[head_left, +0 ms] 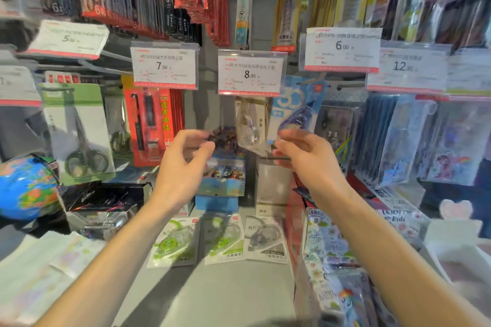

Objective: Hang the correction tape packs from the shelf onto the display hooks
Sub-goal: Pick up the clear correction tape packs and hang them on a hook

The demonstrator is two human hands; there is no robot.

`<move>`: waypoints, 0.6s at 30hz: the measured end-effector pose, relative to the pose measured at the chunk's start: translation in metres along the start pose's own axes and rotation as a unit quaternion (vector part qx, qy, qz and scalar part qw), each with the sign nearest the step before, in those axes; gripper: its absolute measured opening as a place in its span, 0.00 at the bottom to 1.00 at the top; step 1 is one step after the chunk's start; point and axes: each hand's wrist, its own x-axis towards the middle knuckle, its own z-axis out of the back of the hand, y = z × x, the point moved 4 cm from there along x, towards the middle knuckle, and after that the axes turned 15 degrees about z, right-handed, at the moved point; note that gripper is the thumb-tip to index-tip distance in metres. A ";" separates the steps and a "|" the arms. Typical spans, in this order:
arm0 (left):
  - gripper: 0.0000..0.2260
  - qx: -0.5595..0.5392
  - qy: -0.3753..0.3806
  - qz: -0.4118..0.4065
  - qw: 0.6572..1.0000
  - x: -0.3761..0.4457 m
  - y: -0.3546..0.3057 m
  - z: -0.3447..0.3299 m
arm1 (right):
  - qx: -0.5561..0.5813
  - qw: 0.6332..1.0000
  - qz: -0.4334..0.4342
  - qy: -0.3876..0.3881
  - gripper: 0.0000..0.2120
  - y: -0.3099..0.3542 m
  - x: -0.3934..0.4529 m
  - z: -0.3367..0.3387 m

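Three correction tape packs lie flat in a row on the grey shelf [225,295]: two green ones [175,243] [223,240] and a grey one [265,239]. A clear pack [249,125] hangs tilted on the hook under the 8.00 price tag [251,73]. A blue correction tape pack [296,111] hangs just right of it. My left hand [186,167] is raised left of the hanging pack, fingers loosely curled and apart, holding nothing. My right hand [303,154] is level with it, fingertips beside the clear pack's lower right edge, with nothing visibly gripped.
Price tags 7.90 [164,65] and 6.00 [342,48] flank the hook. Scissors packs [79,135] and red pen packs [151,127] hang to the left. A globe [26,188] sits at far left. Boxes [223,180] stand at the shelf's back, and sticker packs [329,247] at the right.
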 end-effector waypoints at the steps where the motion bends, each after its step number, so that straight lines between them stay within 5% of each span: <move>1: 0.07 -0.002 -0.003 0.006 1.000 -0.009 0.003 0.006 | 0.022 1.000 -0.008 -0.003 0.05 0.001 -0.007 0.002; 8: 0.08 -0.058 -0.035 0.079 0.995 -0.056 0.044 0.046 | 0.094 0.995 -0.034 0.025 0.06 0.009 -0.057 -0.002; 18: 0.09 -0.072 -0.025 0.182 0.980 -0.048 0.138 0.079 | 0.036 0.995 -0.089 0.014 0.05 -0.043 -0.117 -0.076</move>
